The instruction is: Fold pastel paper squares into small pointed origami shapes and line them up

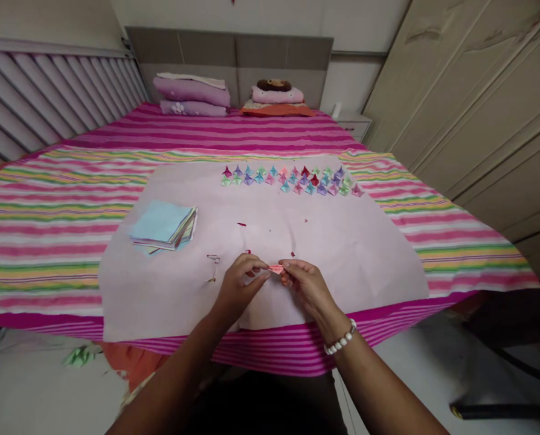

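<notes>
Between my two hands, just above a pale sheet [342, 254] spread on the bed, is a small folded piece of pink paper [276, 269]. My left hand [245, 278] pinches its left end between thumb and fingertips. At the other end, my right hand [304, 281] grips it between thumb and curled fingers. Small dark red scraps [241, 225] lie on the sheet beyond my hands. To the left rests a stack of square paper [161, 222], light blue on top. Several small folded paper shapes [314, 180] in many colours stand in rows at the sheet's far side.
A striped bedspread [38, 241] surrounds the sheet. Small bits with a thin clip-like shape [212, 258] lie left of my hands. Folded purple bedding [192, 96] and a pink stack [276, 96] sit by the headboard [234, 51]. A wardrobe [478, 109] stands at right.
</notes>
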The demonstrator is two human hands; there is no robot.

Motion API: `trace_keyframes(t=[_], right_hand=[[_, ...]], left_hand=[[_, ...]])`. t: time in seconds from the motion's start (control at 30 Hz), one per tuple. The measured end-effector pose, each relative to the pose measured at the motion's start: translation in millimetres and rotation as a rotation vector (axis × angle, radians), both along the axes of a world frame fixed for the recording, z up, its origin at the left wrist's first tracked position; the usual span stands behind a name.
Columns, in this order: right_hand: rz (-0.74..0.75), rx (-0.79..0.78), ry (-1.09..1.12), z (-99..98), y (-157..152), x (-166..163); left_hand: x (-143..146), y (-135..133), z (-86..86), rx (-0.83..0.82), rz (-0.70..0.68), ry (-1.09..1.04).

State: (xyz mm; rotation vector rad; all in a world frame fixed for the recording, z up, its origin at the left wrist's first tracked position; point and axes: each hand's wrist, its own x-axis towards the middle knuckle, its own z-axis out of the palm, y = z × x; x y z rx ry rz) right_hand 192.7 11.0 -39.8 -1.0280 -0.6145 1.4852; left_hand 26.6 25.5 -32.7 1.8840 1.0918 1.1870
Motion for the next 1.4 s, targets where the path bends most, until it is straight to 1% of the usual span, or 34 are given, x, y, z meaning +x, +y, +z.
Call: trace_keyframes(t=[0.07,0.2,0.27,0.33,0.4,0.47,0.53,0.6,0.77,0.87,0.97,1.1,1.27,1.4], right_hand=[[0.007,0.003,-0.005,-3.0,4.3,-1.9],[-0.003,0.023,-0.039,-10.8,18.4,-3.4],[0.001,0.042,-0.108,-15.2,27.0,-1.9],[-0.032,0.079,-0.264,-19.2,34.5,-0.4],[-0.13,0.187,-0.475,-22.8,39.9,-0.1],[-0.195,0.336,-0.646,-26.5,43.3,-1.9],[-0.164,0.446,-0.728,-30.9,45.5,-5.1],[-0.13,0.482,-0.759,-36.0,47.4,-8.5],[-0.136,0.477,-0.794,-45.8,51.8,-12.6],[-0.122,0.475,-0.809,-47.7,54.0,-12.3],[-0.104,0.48,-0.807,-47.7,55.2,-11.7],[-0.104,0.455,-0.824,-46.3,54.5,-11.2],[-0.125,0.425,-0.821,-44.9,51.6,-11.4],[-0.165,0.42,-0.821,-46.2,50.7,-10.5]], left_hand=[[2.6,6.3,-2.6,-0.021,-0.039,0.04],[9.5,23.5,-9.6,-0.067,-0.037,0.064],[11.0,33.7,-14.5,-0.079,-0.017,0.05],[11.1,43.6,-20.2,-0.102,0.016,0.018],[10.4,52.0,-26.0,-0.123,0.033,-0.017],[9.6,58.1,-31.2,-0.135,0.029,-0.042],[9.0,62.0,-35.3,-0.145,0.026,-0.055],[8.5,64.2,-38.4,-0.166,0.022,-0.057],[8.4,66.3,-44.0,-0.253,0.009,-0.063],[10.0,66.5,-47.1,-0.267,0.021,-0.046],[12.7,65.9,-49.7,-0.255,0.052,-0.005],[15.5,64.0,-51.5,-0.186,0.072,0.038],[15.9,59.3,-51.8,-0.269,0.169,-0.026],[17.3,57.3,-52.8,-0.267,0.23,-0.018]])
